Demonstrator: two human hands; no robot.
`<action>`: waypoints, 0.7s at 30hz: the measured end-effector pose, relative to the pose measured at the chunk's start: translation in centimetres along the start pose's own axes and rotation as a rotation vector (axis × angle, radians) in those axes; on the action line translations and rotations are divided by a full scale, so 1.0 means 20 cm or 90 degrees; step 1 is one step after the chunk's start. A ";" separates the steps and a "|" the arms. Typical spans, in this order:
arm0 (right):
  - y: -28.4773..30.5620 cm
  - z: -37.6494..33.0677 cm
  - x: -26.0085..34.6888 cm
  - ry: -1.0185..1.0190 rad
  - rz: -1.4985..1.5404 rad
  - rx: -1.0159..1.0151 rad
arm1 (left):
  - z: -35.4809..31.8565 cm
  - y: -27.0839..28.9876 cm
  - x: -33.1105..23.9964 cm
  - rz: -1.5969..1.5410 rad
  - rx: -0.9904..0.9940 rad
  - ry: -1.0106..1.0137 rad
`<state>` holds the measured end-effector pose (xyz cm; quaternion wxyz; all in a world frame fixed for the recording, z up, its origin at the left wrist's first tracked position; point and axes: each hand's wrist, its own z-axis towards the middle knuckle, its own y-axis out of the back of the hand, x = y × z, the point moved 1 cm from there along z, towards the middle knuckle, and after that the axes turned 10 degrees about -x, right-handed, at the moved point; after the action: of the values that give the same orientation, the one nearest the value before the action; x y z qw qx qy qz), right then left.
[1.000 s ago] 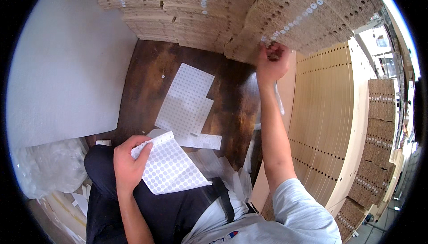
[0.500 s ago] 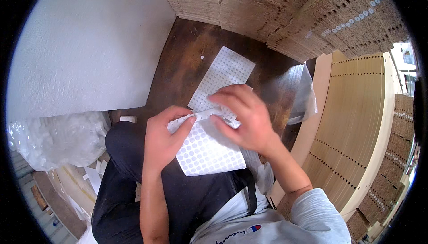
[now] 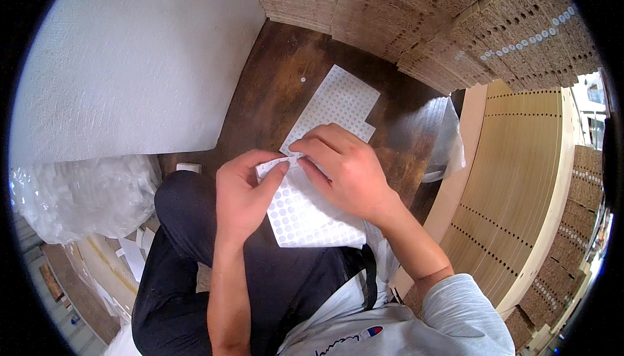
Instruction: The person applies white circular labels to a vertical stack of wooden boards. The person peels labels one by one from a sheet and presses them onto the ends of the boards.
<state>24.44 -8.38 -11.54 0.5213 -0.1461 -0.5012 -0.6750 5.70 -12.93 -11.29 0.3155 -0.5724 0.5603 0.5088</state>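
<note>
In the head view, the left hand (image 3: pixel 244 193) grips the upper left edge of a white sheet of round dot stickers (image 3: pixel 305 216), thumb on top and fingers curled under it. The sheet rests over the person's lap, on the dark trousers (image 3: pixel 195 245). The right hand (image 3: pixel 344 171) lies on the sheet's upper part, its fingertips (image 3: pixel 300 149) pinched together at the top edge, just beside the left thumb; whether a sticker is caught between them is too small to tell.

Beyond the hands, a second sticker sheet (image 3: pixel 335 105) lies flat on the dark wooden desk (image 3: pixel 273 83). A crumpled clear plastic bag (image 3: pixel 439 135) sits to its right. Stacks of perforated brown boards (image 3: pixel 455 24) line the far edge, some holes capped with white dots. Pale wooden panels with rows of holes (image 3: pixel 520 174) stand at the right. A large white foam sheet (image 3: pixel 130 63) covers the left, with bubble wrap (image 3: pixel 78 193) below it.
</note>
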 end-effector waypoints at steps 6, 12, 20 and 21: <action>-0.01 0.01 0.00 -0.004 0.006 0.027 | -0.01 0.00 0.00 -0.001 -0.008 -0.017; -0.01 0.01 0.00 0.056 -0.045 -0.006 | 0.00 0.00 0.03 0.048 -0.006 -0.048; -0.08 -0.02 0.02 0.114 -0.133 0.044 | 0.01 -0.01 0.04 0.075 -0.050 0.008; -0.08 -0.02 0.01 0.115 -0.125 0.039 | 0.01 -0.02 0.04 0.064 -0.048 0.009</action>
<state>23.14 -8.85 -12.29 0.5001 -0.0191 -0.4849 -0.7172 5.87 -12.91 -12.09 0.2634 -0.5585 0.5710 0.5410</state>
